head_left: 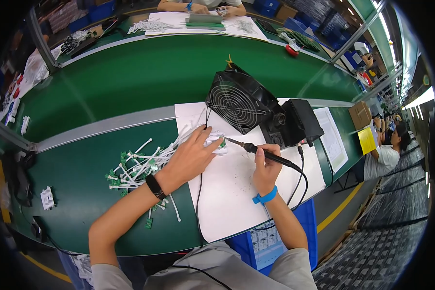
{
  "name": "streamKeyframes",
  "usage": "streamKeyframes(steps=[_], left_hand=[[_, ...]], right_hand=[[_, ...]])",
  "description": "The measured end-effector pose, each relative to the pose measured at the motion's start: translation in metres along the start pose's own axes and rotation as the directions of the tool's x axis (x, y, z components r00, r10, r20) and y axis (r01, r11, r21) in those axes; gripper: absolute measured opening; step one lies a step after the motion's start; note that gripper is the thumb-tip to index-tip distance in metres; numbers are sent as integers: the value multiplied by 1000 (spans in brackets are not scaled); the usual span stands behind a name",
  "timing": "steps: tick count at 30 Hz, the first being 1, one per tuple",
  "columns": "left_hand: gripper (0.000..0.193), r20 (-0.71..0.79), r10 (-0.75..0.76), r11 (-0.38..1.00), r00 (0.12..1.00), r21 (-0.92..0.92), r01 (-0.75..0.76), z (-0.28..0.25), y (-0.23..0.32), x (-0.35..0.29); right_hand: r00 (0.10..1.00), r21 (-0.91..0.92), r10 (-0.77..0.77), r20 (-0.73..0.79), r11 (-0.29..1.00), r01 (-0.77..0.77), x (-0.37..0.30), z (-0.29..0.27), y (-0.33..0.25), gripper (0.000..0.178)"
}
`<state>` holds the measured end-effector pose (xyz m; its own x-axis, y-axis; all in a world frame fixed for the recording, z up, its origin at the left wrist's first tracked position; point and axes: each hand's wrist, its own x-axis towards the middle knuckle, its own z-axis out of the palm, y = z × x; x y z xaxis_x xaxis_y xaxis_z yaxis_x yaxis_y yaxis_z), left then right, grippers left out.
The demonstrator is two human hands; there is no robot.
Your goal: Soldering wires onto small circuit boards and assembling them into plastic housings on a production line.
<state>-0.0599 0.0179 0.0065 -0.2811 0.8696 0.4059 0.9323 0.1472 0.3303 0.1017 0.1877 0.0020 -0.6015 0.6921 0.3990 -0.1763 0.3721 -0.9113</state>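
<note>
My right hand [267, 169] grips a soldering iron [250, 147] like a pen, its metal tip pointing left. The tip is at or very near a small green circuit board [222, 143]; contact is too small to tell. My left hand [193, 153] reaches over from the left, fingers closed on a white plastic piece [220, 151] beside that board. Its fingers partly hide the piece. Left of this hand lies a loose pile of white cables with small green boards [139, 169] on their ends. White paper [229, 198] lies beneath the work.
A black fan [239, 101] with a wire guard stands behind my hands, next to a black soldering station [299, 122]. A printed sheet [331, 137] lies right. A white plastic part [47, 198] rests far left. A blue bin [304, 227] is below the edge. Co-workers sit opposite and right.
</note>
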Motion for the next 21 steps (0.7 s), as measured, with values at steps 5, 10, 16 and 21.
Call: streamKeyframes(steps=[5, 10, 16, 21], left_hand=[[43, 38, 3, 1000, 999, -20, -3, -2, -2, 2], [41, 65, -22, 994, 998, -101, 29, -5, -3, 1], [41, 123, -15, 988, 992, -153, 34, -11, -6, 3], [41, 133, -13, 989, 991, -142, 32, -12, -4, 5]], right_hand=[[995, 66, 17, -101, 998, -11, -1, -4, 1, 4], [997, 33, -39, -68, 999, 41, -5, -9, 3, 10], [999, 76, -24, -45, 997, 27, -6, -11, 3, 14], [997, 50, -71, 9, 996, 71, -4, -9, 0, 13]])
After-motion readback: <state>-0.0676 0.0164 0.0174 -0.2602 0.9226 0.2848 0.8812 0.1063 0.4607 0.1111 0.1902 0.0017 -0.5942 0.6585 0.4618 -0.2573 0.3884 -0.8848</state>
